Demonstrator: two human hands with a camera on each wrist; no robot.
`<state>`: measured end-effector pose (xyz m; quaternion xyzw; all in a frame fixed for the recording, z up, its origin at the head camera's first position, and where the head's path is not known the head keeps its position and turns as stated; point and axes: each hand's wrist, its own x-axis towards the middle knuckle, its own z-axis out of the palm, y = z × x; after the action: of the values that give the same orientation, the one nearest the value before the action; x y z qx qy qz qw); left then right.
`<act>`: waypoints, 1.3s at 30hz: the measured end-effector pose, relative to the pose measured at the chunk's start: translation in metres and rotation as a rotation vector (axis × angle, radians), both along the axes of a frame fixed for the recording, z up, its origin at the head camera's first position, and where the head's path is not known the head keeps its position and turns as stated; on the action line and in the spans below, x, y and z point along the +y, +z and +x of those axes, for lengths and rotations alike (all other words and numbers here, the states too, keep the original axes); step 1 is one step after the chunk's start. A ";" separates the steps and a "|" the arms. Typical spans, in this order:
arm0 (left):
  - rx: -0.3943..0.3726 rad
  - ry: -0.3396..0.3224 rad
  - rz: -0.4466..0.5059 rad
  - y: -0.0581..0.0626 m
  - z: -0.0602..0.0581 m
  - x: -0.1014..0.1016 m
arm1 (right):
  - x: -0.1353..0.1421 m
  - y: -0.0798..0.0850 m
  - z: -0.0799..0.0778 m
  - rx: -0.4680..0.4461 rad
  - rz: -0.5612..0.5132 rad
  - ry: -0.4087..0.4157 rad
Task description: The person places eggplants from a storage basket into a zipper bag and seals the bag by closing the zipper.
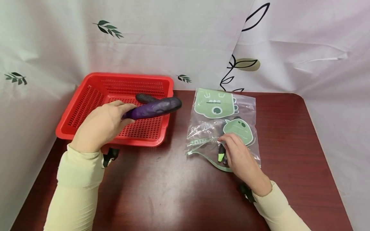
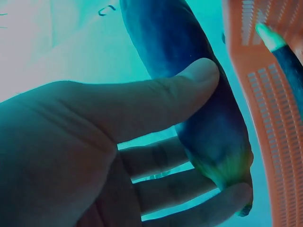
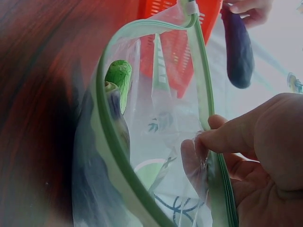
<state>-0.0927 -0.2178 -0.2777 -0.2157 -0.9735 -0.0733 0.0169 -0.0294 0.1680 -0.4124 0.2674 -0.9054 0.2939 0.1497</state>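
My left hand [image 1: 101,123] grips a purple eggplant [image 1: 156,108] near its stem end and holds it above the red basket. In the left wrist view the thumb lies across the eggplant [image 2: 165,42], the fingers behind it. Another dark eggplant [image 1: 143,98] lies in the basket; its green end [image 2: 271,37] shows in the left wrist view. With thumb and fingertips my right hand [image 1: 242,160] pinches one edge of a clear zip bag [image 1: 247,107], whose mouth gapes. Inside the bag are a purple eggplant [image 3: 124,130] and a thing with a bright green end [image 3: 120,75].
The perforated red basket [image 1: 65,133] stands at the back left of the dark red wooden table [image 1: 144,192]. The bag lies to its right, printed with green cartoon figures. White curtains [image 1: 144,41] with leaf prints hang along the back and sides.
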 end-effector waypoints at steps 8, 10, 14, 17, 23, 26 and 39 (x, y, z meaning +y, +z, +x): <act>0.097 -0.024 0.025 -0.008 0.013 0.014 | 0.000 0.000 0.001 -0.015 0.006 -0.006; 0.107 -0.032 0.034 -0.010 0.016 0.016 | 0.000 0.000 0.001 -0.022 0.008 -0.009; 0.102 -0.042 0.056 -0.014 0.022 0.022 | 0.000 0.000 0.001 -0.028 0.013 -0.011; 0.098 -0.050 0.075 -0.017 0.026 0.027 | 0.000 0.001 0.001 -0.032 0.018 -0.011; 0.115 -0.070 0.098 -0.025 0.034 0.034 | -0.001 0.002 0.002 -0.055 0.026 -0.014; 0.119 -0.082 0.119 -0.030 0.037 0.037 | -0.001 0.003 0.002 -0.061 0.025 -0.016; 0.069 -0.081 0.197 -0.041 0.047 0.049 | 0.000 0.001 0.001 -0.054 0.021 -0.014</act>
<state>-0.0453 -0.1683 -0.3187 -0.2544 -0.9510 -0.1619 0.0687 -0.0282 0.1676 -0.4113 0.2547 -0.9140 0.2905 0.1242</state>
